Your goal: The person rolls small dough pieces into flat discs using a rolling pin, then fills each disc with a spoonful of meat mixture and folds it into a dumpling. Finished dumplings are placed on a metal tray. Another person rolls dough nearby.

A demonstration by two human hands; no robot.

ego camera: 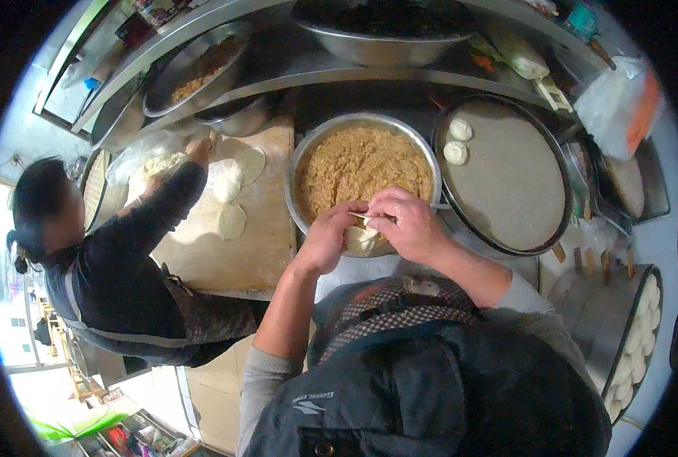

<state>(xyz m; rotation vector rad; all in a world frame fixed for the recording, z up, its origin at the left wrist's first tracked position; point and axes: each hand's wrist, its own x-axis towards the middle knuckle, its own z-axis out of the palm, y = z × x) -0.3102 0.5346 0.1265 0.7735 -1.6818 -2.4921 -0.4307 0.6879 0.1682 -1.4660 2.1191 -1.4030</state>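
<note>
Over the near rim of a metal bowl (292, 200) full of minced filling (367, 165), both my hands hold one dough wrapper (362, 240). My left hand (334, 234) supports it from the left side. The fingertips of my right hand (404, 223) pinch its upper edge, where the dough is partly gathered. How much filling lies inside is hidden by my fingers. To the right, two pleated buns (458, 140) sit at the upper left of a round, dark-rimmed steamer tray (510, 183).
At left, a co-worker (127, 257) reaches over a floured wooden board (253, 240) with flattened dough rounds (231, 221). More metal bowls (384, 48) stand on the shelf behind. A steamer filled with buns (630, 348) is at lower right. A plastic bag (613, 108) hangs at upper right.
</note>
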